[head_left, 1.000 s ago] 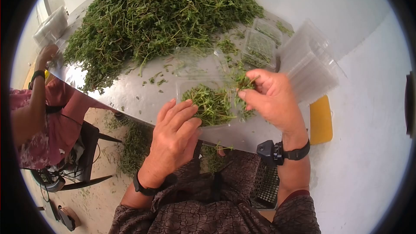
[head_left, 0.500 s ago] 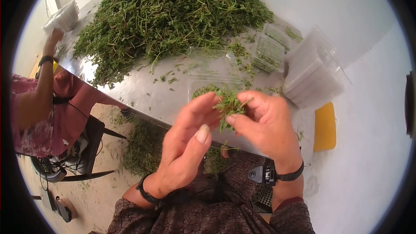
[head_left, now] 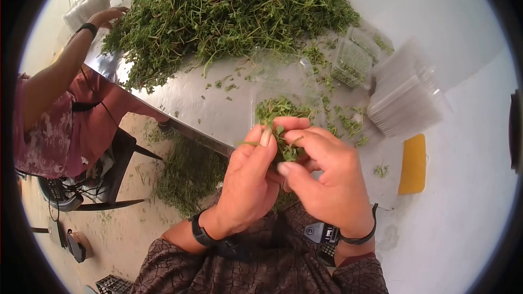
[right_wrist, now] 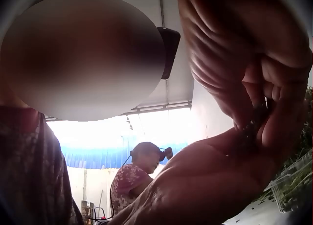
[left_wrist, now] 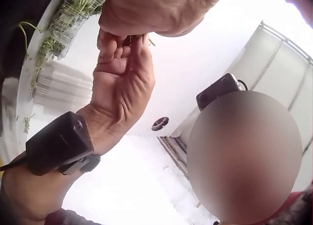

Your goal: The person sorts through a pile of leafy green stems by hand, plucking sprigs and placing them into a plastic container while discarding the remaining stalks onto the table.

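- Both hands have come together on the person's side of the open clear box [head_left: 283, 90], and between them is a small bunch of greens [head_left: 291, 153], held up. Whether it hangs over the box's near rim or just short of it, I can't tell from here.
- The right hand [head_left: 335, 179] grips the bunch, thumb and fingers curled about it.
- The left hand [head_left: 248, 188] pinches at the same greens, thumb pressed to fingers, with one stem poking out on its far side.
- I'd call this the tidying step: a portion being gathered and trued up in the fingers. The box has packed greens [head_left: 280, 106] inside and its lid lies back, so filling looks under way but not finished.
- A good next move would want the bunch kept compact, lowered inside the box's walls, and let go without stems trailing over the rim, where they might catch the lid.
- Beyond the box, mostly to its left, rises the big heap [head_left: 234, 16], plenty to draw from.
- To the box's right sit a filled box [head_left: 351, 65] and, past it, a stack of clear boxes [head_left: 406, 95]; stray sprigs [head_left: 348, 122] lie just beside it on that side.
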A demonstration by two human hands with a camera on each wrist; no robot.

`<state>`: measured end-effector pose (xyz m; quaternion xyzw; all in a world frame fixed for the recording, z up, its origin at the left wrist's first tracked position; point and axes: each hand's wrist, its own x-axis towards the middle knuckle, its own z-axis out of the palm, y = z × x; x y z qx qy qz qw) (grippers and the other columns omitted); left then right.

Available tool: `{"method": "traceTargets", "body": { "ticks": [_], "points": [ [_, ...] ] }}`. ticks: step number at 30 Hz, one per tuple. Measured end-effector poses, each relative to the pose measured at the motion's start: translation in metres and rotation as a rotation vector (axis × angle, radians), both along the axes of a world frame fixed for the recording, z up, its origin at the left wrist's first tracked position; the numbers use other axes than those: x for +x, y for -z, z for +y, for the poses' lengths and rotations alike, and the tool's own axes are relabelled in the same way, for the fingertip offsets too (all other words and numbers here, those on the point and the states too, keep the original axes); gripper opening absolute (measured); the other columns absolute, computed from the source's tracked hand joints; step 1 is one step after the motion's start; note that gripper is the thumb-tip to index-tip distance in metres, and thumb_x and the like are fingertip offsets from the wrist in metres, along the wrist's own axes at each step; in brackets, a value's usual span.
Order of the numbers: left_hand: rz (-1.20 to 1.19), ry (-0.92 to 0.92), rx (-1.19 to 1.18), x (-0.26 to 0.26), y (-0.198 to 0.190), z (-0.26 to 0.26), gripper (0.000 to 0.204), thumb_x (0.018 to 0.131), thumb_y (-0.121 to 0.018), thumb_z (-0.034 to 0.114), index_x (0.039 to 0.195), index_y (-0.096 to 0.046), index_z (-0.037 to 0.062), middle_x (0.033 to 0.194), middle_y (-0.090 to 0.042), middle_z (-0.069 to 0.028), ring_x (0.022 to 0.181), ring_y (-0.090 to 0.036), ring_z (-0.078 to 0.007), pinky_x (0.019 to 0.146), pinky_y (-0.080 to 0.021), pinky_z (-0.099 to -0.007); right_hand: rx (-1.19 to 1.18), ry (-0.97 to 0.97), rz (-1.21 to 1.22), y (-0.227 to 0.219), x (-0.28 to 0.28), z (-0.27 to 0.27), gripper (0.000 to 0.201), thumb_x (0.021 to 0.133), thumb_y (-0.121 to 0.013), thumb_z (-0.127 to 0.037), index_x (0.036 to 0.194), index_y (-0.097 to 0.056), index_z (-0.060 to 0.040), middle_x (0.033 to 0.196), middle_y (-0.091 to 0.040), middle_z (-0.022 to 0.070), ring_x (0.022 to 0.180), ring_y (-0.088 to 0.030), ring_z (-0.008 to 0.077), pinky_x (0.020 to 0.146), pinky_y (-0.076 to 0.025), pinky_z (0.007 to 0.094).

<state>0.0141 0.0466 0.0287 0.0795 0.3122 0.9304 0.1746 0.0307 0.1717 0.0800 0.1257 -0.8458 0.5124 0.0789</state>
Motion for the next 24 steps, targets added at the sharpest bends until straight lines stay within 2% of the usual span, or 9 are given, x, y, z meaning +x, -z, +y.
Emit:
{"method": "traceTargets", "body": {
  "ticks": [2,5,7,9,11,16,21,23,24],
  "points": [
    [0.033,0.049,-0.013,-0.002,0.002,-0.003,0.042,0.104,-0.040,0.032,0.132,-0.046,0.0013,0.132,-0.052,-0.0103,0.111,-0.056,-0.0175,0.093,-0.047,-0.0298,-0.037,-0.015,-0.026,-0.003,0.001,0.003,0.025,0.081,-0.064,0.002,0.106,-0.061,0.0073,0.102,-0.063,0.0185,0.074,-0.065,0.0267,0.063,-0.051,0.0327],
    [-0.012,0.065,0.054,-0.001,0.001,-0.002,0.044,0.104,-0.038,0.033,0.133,-0.046,0.0013,0.134,-0.051,-0.0116,0.112,-0.056,-0.0189,0.092,-0.048,-0.0313,-0.096,-0.025,-0.053,-0.001,0.001,0.005,0.022,0.085,-0.062,0.003,0.106,-0.062,0.0074,0.102,-0.064,0.0167,0.075,-0.066,0.0212,0.062,-0.052,0.0289],
    [-0.027,0.073,0.071,0.000,0.000,-0.002,0.044,0.104,-0.039,0.032,0.134,-0.045,0.0013,0.135,-0.050,-0.0122,0.112,-0.056,-0.0192,0.092,-0.048,-0.0316,0.018,-0.036,-0.005,0.001,0.000,0.007,0.022,0.085,-0.061,0.006,0.106,-0.062,0.0085,0.104,-0.063,0.0124,0.084,-0.064,0.0135,0.066,-0.057,0.0252],
    [-0.043,0.077,0.087,0.002,0.000,-0.004,0.044,0.103,-0.039,0.032,0.134,-0.045,0.0013,0.137,-0.050,-0.0127,0.113,-0.056,-0.0195,0.092,-0.048,-0.0318,0.017,-0.019,-0.009,0.003,0.001,0.006,0.021,0.085,-0.060,0.006,0.106,-0.063,0.0078,0.104,-0.063,0.0119,0.081,-0.065,0.0126,0.065,-0.057,0.0243],
    [-0.110,0.103,0.105,0.003,0.000,-0.007,0.045,0.103,-0.037,0.033,0.134,-0.043,0.0003,0.142,-0.044,-0.0200,0.124,-0.050,-0.0284,0.105,-0.043,-0.0426,0.016,-0.003,-0.011,0.005,0.002,0.006,0.021,0.085,-0.060,0.007,0.106,-0.063,0.0071,0.103,-0.063,0.0113,0.079,-0.065,0.0117,0.063,-0.056,0.0234],
    [-0.124,0.141,0.192,0.003,0.007,-0.010,0.042,0.104,-0.036,0.032,0.132,-0.046,0.0032,0.143,-0.043,-0.0195,0.123,-0.051,-0.0280,0.102,-0.044,-0.0415,-0.242,0.076,-0.131,0.004,0.006,0.001,0.018,0.085,-0.061,0.006,0.103,-0.065,0.0056,0.104,-0.066,0.0129,0.077,-0.067,0.0130,0.062,-0.054,0.0233],
    [-0.153,0.172,0.283,0.003,0.016,-0.011,0.037,0.105,-0.035,0.030,0.127,-0.051,0.0057,0.142,-0.046,-0.0157,0.119,-0.053,-0.0259,0.101,-0.045,-0.0410,-0.372,0.084,-0.215,-0.001,0.007,0.002,0.018,0.088,-0.058,0.006,0.105,-0.064,0.0067,0.109,-0.065,0.0140,0.076,-0.069,0.0137,0.062,-0.056,0.0224],
    [-0.115,0.221,0.534,0.002,0.036,-0.011,0.034,0.105,-0.035,0.029,0.123,-0.053,0.0058,0.135,-0.051,-0.0121,0.119,-0.053,-0.0254,0.102,-0.044,-0.0424,-0.391,0.077,-0.208,-0.001,0.007,0.003,0.018,0.089,-0.058,0.006,0.107,-0.064,0.0072,0.111,-0.065,0.0149,0.076,-0.069,0.0139,0.062,-0.056,0.0225],
    [-0.115,0.221,0.535,0.002,0.032,-0.010,0.034,0.105,-0.035,0.029,0.123,-0.053,0.0058,0.135,-0.051,-0.0121,0.119,-0.053,-0.0254,0.102,-0.044,-0.0424,-0.419,0.077,-0.210,-0.001,0.007,0.004,0.019,0.089,-0.058,0.005,0.108,-0.063,0.0078,0.112,-0.064,0.0162,0.077,-0.069,0.0144,0.062,-0.056,0.0226]
  ]
}}
